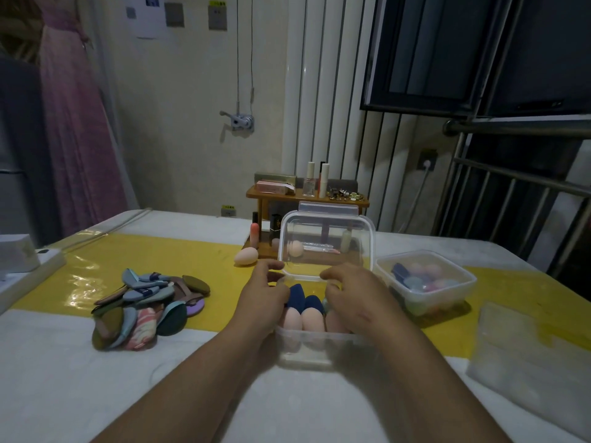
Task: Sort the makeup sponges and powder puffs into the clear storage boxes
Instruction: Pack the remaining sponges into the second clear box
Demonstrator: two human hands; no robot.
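A clear storage box (pixel 307 346) stands in front of me with pink and dark blue makeup sponges (pixel 308 310) inside. Its clear lid (pixel 326 241) stands tilted up over the far side. My left hand (pixel 263 295) and my right hand (pixel 351 292) both pinch the lid's near edge with curled fingers. A loose pink sponge (pixel 245 256) lies behind the box to the left. A pile of flat powder puffs (pixel 147 306) in blue, olive, purple and pink lies at the left. A second clear box (pixel 425 282) with pastel sponges stands at the right, closed.
A small wooden shelf (pixel 307 199) with cosmetics bottles and boxes stands behind the lid. Another clear lid or box (pixel 524 356) lies at the right edge. A white box (pixel 19 260) sits at the far left. A yellow runner (pixel 179 260) crosses the white table.
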